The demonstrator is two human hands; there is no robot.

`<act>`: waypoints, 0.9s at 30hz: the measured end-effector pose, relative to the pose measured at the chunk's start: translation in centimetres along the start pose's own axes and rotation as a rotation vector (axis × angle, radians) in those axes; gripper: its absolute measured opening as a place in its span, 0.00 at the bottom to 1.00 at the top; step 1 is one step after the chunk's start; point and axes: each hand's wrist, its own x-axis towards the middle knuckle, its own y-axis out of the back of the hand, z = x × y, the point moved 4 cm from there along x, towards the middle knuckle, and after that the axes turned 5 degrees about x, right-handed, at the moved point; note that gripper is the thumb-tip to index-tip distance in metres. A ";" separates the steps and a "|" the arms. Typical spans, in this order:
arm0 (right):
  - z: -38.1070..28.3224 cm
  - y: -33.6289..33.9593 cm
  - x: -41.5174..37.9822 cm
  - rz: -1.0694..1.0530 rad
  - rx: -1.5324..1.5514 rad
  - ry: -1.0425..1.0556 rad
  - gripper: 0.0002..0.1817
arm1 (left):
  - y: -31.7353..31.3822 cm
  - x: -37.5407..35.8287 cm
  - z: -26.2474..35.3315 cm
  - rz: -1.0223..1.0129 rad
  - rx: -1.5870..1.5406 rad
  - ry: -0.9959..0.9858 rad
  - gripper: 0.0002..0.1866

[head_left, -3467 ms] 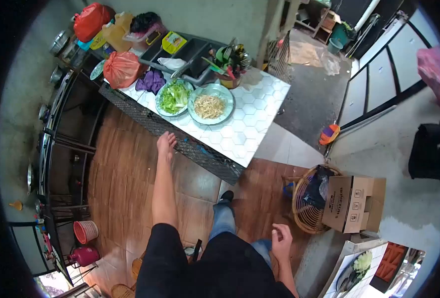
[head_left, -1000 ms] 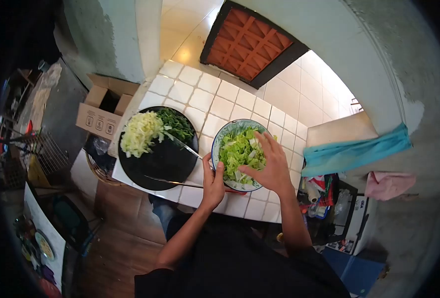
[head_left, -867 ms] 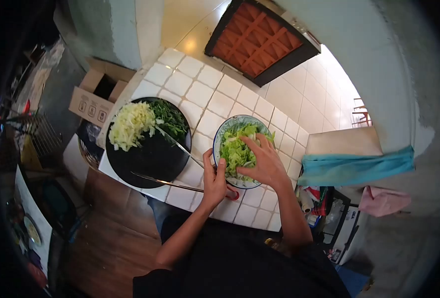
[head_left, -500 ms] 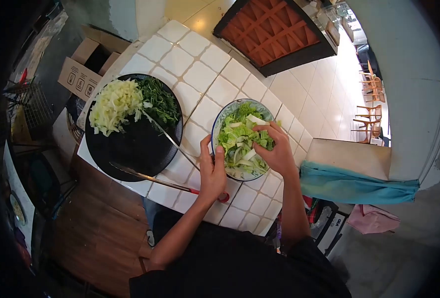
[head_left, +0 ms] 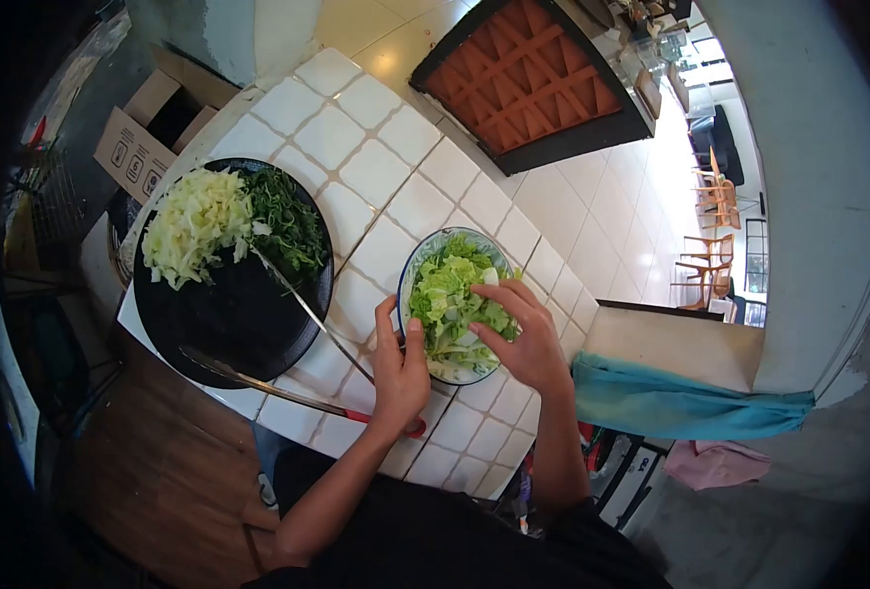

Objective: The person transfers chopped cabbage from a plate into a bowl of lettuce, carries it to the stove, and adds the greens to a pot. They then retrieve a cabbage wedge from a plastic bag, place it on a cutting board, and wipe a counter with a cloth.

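Observation:
My left hand (head_left: 401,378) is closed on the near-left rim of a patterned bowl (head_left: 407,285) with a blue edge, its thumb over the rim. Chopped light-green leafy greens (head_left: 443,294) with pale stem pieces fill the bowl. Over its right side, my right hand (head_left: 528,339) curls into the greens, leaves lying between thumb and fingers. Long metal tongs (head_left: 307,312) with red grips pass beneath my left hand and wrist. Their tips rest on a round black plate (head_left: 214,319). That plate carries chopped pale cabbage (head_left: 194,226) and dark green shredded leaves (head_left: 286,224).
Bowl and plate stand on a white tiled counter (head_left: 371,162). Beyond its left edge is an open cardboard box (head_left: 135,152). A teal cloth (head_left: 690,398) hangs at the right, with a pink cloth (head_left: 715,463) below. An orange lattice panel (head_left: 533,79) stands past the far edge.
The whole view has shifted, so counter, plate and bowl sit lower and further left. My right fingers have moved slightly within the greens. My left hand keeps its hold on the bowl.

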 end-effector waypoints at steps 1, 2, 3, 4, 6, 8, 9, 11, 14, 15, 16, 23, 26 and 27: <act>0.0 -0.1 0.0 -0.008 -0.006 0.004 0.22 | 0.1 0.0 -0.1 -0.006 0.030 0.029 0.19; -0.1 -0.2 0.0 -0.001 -0.035 0.030 0.22 | 0.1 0.0 -0.1 0.002 0.024 0.029 0.19; -0.2 -0.2 0.0 0.006 -0.063 0.058 0.22 | 0.1 0.0 -0.1 0.000 0.084 0.039 0.19; -0.2 -0.1 0.0 0.000 -0.059 0.062 0.22 | 0.2 0.0 -0.2 -0.001 0.144 0.048 0.20; 0.1 0.1 0.0 -0.006 -0.150 0.122 0.22 | 0.2 0.1 -0.1 0.001 0.117 0.041 0.21; 0.3 0.3 -0.1 -0.012 -0.246 0.175 0.22 | -0.3 -0.2 -0.3 -0.004 0.087 0.038 0.22; 0.4 0.3 -0.1 -0.003 -0.236 0.168 0.22 | -0.5 -0.4 -0.5 0.000 0.074 0.031 0.23; 0.4 0.3 -0.2 0.002 -0.235 0.171 0.21 | -0.7 -0.6 -0.2 0.010 0.049 0.019 0.24; 0.6 0.3 -0.3 0.058 -0.113 0.120 0.19 | -1.0 -1.0 -0.1 0.000 0.046 0.052 0.27; 0.8 0.4 -0.3 0.074 -0.101 0.113 0.18 | -1.2 -1.1 -0.3 0.013 0.014 0.024 0.28; 0.9 0.4 -0.4 0.091 -0.088 0.106 0.16 | -1.3 -1.2 -0.5 0.026 -0.017 -0.005 0.29; 1.7 -0.1 -0.5 0.149 -0.078 0.168 0.10 | -1.9 -2.2 -1.2 0.126 0.169 -0.102 0.29; 1.9 -0.2 -0.4 0.167 -0.056 0.157 0.09 | -1.8 -2.2 -1.0 0.182 0.149 -0.087 0.27; 2.0 -0.1 -0.4 0.172 -0.060 0.141 0.09 | -1.7 -2.2 -0.9 0.224 0.140 -0.082 0.26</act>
